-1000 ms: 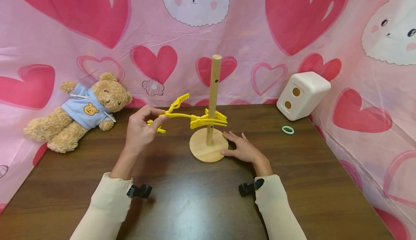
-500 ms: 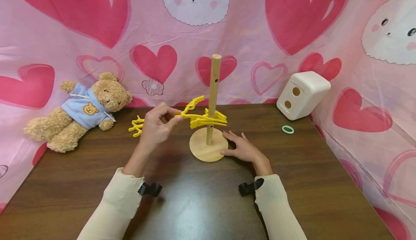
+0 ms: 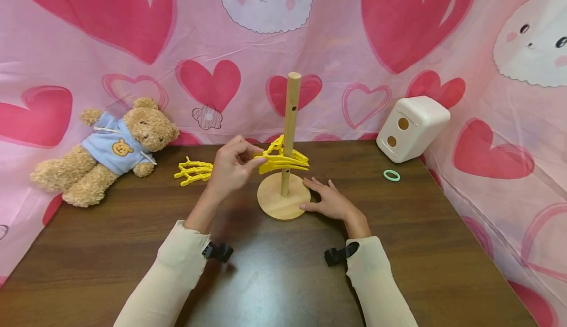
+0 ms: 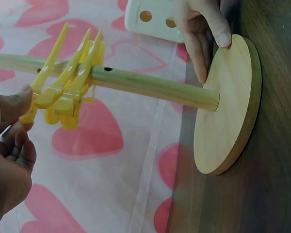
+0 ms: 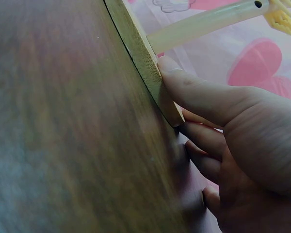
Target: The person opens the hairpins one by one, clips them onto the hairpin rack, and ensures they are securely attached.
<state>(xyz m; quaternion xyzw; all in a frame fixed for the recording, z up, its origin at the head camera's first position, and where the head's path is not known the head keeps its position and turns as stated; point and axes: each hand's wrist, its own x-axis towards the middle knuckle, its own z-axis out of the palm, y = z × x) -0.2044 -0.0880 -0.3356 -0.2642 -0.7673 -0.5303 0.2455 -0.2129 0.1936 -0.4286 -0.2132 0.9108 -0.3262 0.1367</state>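
Observation:
A wooden stand, an upright post on a round base, stands at the middle of the table. Several yellow alligator hair clips sit across its lower post. My left hand pinches another yellow hair clip by its back end, between thumb and fingers; in the left wrist view its long prongs cross the post beside the other clips. My right hand holds the right edge of the base, the thumb at its upper face and the fingers along the rim.
More yellow hair clips lie on the table behind my left forearm. A teddy bear in a blue hoodie leans at the back left. A white box with two round holes and a mint-green ring are at the right.
My left hand has moved right with its hair clip, up to the post, uncovering the clips lying on the table. My right hand stays at the base.

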